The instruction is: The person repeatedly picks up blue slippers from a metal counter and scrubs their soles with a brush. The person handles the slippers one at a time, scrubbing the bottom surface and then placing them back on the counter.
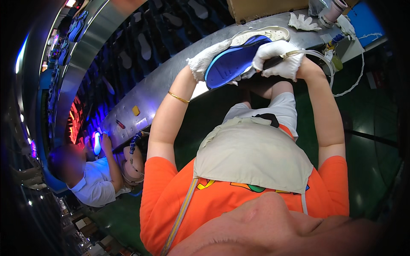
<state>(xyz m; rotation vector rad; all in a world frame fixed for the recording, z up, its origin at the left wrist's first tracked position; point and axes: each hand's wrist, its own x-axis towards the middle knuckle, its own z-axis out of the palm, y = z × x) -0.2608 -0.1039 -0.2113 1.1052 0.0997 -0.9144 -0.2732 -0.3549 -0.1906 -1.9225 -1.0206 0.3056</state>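
My left hand [208, 59], in a white knit glove, grips a blue shoe sole [232, 67] along its left side. The sole is tilted over the near edge of the metal bench, and its rim is dark blue with a lighter blue strip. My right hand [279, 59], gloved in white too, closes round a dark-handled tool [272, 62] beside the sole's right edge. A clear hose [318, 53] runs from this hand to the right; the tool's tip is hard to make out. Just behind the blue sole lies a cream-coloured shoe piece [276, 32] with small holes.
Past the metal bench [166, 70], a belt [128, 42] carries several soles. A loose white glove [304, 22], a cardboard box [265, 9] and a pale cup [333, 13] are at the back right. A co-worker [94, 175] sits at left near a yellow block [136, 111].
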